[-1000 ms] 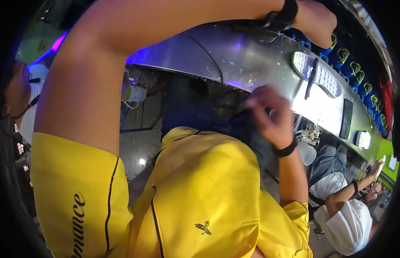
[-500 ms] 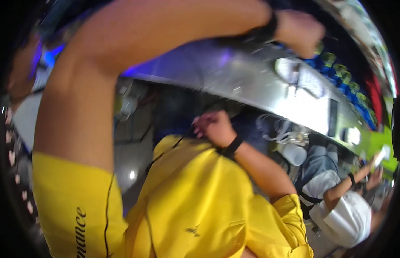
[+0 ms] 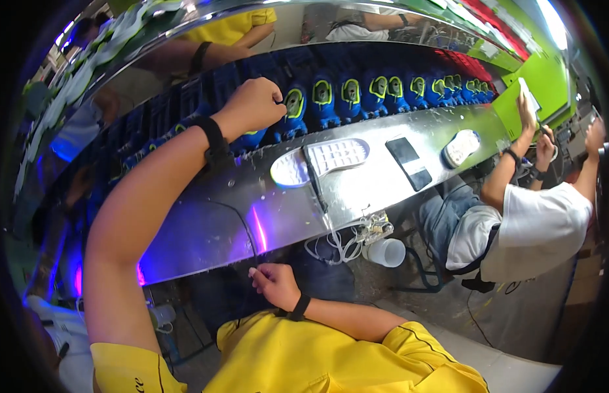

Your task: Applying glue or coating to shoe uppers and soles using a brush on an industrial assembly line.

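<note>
My left arm reaches over the metal bench. At its end my left hand (image 3: 255, 103), with a black band at the wrist, is curled closed beside a dark blue shoe upper (image 3: 294, 105) with a lime-green collar. Whatever its fingers hold, if anything, is hidden. Several similar shoe uppers (image 3: 350, 98) stand in a row to the right. Low before my body, under the bench's near edge, my right hand (image 3: 276, 285) is closed, its fingers curled; I cannot make out anything in them. A thin dark cable (image 3: 242, 219) runs over the bench edge close to it.
On the metal bench (image 3: 186, 229) lie a white shoe sole (image 3: 340, 154) with a dark strip across it, a black flat device (image 3: 408, 160) and another pale sole (image 3: 460, 148). A white cup (image 3: 386, 252) hangs below. At the right sits a person in a white shirt (image 3: 540, 223).
My view has shifted and the bench shows more fully. My left hand now appears beside the row of shoe uppers, farther left in view. My right hand stays low, closed.
</note>
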A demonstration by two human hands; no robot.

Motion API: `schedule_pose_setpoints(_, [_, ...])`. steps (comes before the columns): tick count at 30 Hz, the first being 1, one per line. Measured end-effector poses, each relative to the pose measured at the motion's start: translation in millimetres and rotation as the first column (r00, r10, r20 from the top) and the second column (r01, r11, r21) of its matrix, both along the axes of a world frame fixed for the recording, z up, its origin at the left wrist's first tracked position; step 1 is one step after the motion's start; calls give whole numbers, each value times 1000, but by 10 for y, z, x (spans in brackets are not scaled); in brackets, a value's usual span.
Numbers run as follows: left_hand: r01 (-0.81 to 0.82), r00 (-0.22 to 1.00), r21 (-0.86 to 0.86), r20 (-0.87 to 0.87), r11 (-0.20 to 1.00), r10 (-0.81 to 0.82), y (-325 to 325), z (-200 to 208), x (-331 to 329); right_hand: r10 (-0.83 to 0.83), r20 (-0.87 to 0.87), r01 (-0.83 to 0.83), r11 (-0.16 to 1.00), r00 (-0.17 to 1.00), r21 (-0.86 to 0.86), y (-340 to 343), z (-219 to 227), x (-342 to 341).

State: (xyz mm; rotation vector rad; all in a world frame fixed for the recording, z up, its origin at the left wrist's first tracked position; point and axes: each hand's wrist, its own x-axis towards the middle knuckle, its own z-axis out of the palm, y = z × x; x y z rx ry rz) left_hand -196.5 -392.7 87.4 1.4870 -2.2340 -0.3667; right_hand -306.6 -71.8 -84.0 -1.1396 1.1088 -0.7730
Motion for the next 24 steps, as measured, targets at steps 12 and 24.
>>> schedule_pose_setpoints(12, [-214, 943, 101, 282, 972, 178, -1810, -908, -1325, -284, -475, -149, 711, 833, -687, -811, 725, -1017])
schedule_pose_setpoints(24, [13, 987, 574, -138, 819, 81, -2004, -958, -1297, -351, -617, -72, 829, 704, -554, -1297, 340, -974])
